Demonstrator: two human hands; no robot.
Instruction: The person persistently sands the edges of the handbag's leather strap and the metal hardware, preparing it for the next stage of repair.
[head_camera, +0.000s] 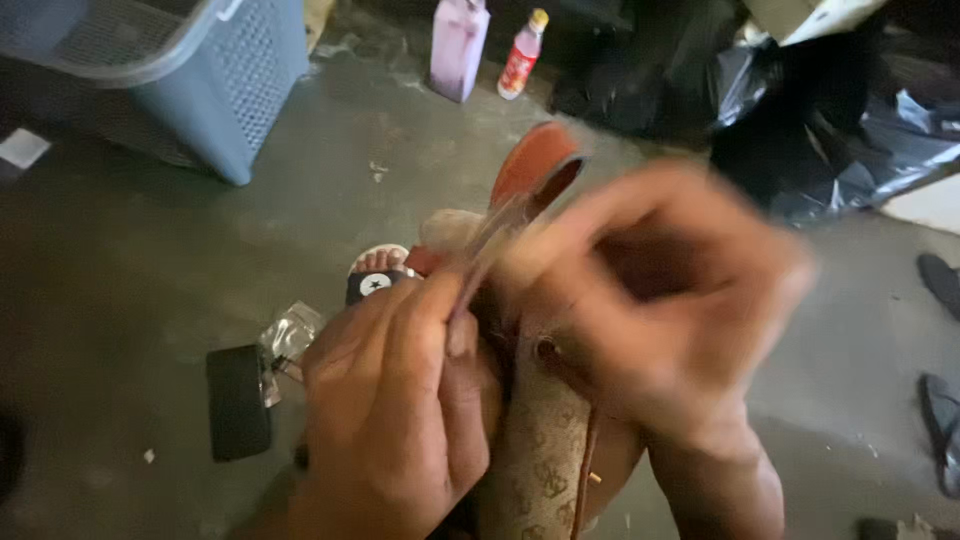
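Tan patterned leather sandal with brown sole (545, 440) held above grey concrete floor (130, 290). Left hand (395, 400) pinching its thin strap; right hand (660, 310) closed, blurred. Probably light, flexible; best gripped at sole.

Left hand (400, 400) and blurred right hand (660, 320) grip brown sandal (545, 440) above grey floor (130, 280).
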